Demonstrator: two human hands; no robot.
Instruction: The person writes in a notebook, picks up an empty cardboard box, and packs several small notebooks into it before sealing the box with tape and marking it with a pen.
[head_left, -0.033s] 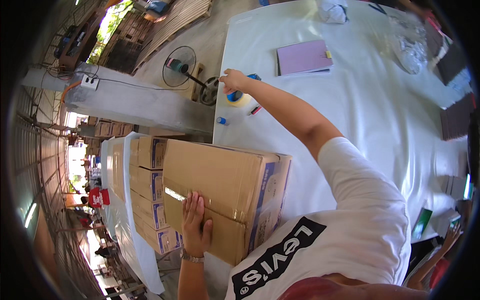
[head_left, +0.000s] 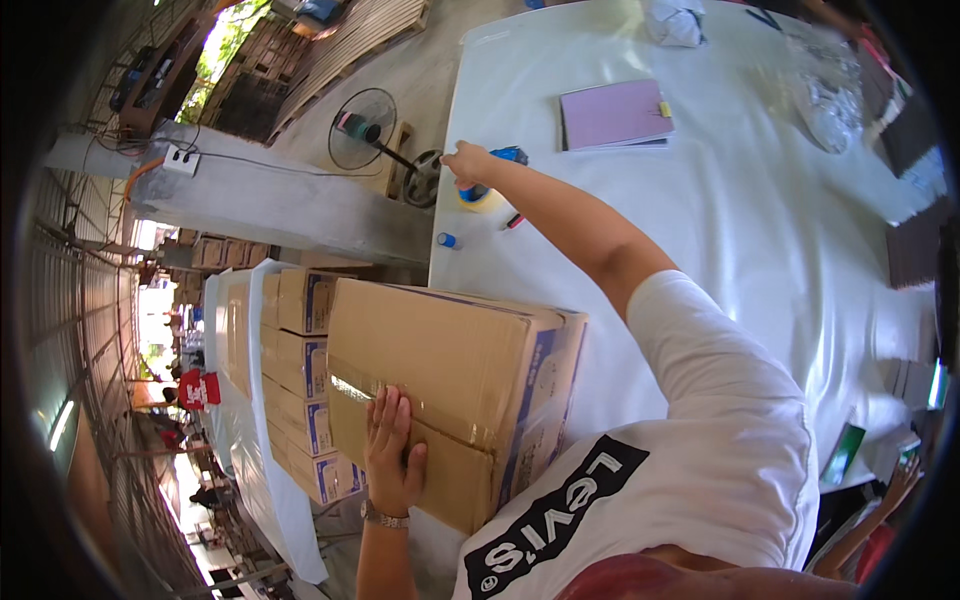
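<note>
My left hand point(head_left: 394, 455), with a watch at the wrist, lies flat on a large taped cardboard box point(head_left: 430, 330), fingers stretched out over its tape. The box stands at the near-left corner of a table covered in white sheeting. My right arm reaches far across to the table's left edge. There my right hand point(head_left: 468, 166) is curled over a blue tape dispenser point(head_left: 514, 155) holding a yellowish roll; the hand and wrist hide part of it. Close by are a small blue cylinder point(head_left: 447, 240) and a red-and-black marker-like stick point(head_left: 515, 221).
Purple folders point(head_left: 616, 115) lie on the white table point(head_left: 720, 200), with a clear plastic bag point(head_left: 830, 110) farther right. Several smaller cartons point(head_left: 302, 360) stand left of the big box. A standing fan point(head_left: 362, 130) and a concrete beam point(head_left: 280, 205) are beyond. Another person's hand point(head_left: 905, 480) shows at lower right.
The whole view has shifted slightly. Both hands keep their places, the left on the box and the right at the tape dispenser.
</note>
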